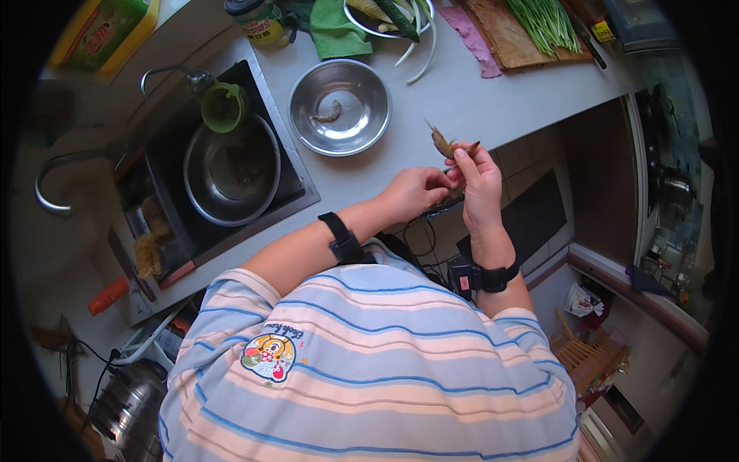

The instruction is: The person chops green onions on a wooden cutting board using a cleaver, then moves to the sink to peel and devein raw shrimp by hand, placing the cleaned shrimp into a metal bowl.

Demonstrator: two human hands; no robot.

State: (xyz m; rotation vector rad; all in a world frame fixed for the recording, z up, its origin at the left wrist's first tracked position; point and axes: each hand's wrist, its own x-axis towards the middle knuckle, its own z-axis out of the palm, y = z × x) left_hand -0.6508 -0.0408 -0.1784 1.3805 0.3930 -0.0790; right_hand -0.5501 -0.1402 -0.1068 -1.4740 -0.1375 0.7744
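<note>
Between the thumb and fingers of my right hand [480,180], a raw shrimp [441,141] is pinched above the counter's front edge. Close beside it, my left hand [417,189] has its fingers curled near the right fingers; whether they grip anything is hidden. Under both hands, partly covered, is a dark container [447,203] whose contents I cannot make out. One shrimp [329,112] lies in a shiny steel bowl [372,124] on the counter, left of and beyond my hands.
Left is a sink [288,199] holding a larger metal bowl [199,190], with a green strainer [223,108] above it. At the back stand a jar [260,23], a green cloth [335,32] and a vegetable bowl [375,29]. A wooden cutting board [502,43] bears green stalks [545,29] beside a knife [589,43].
</note>
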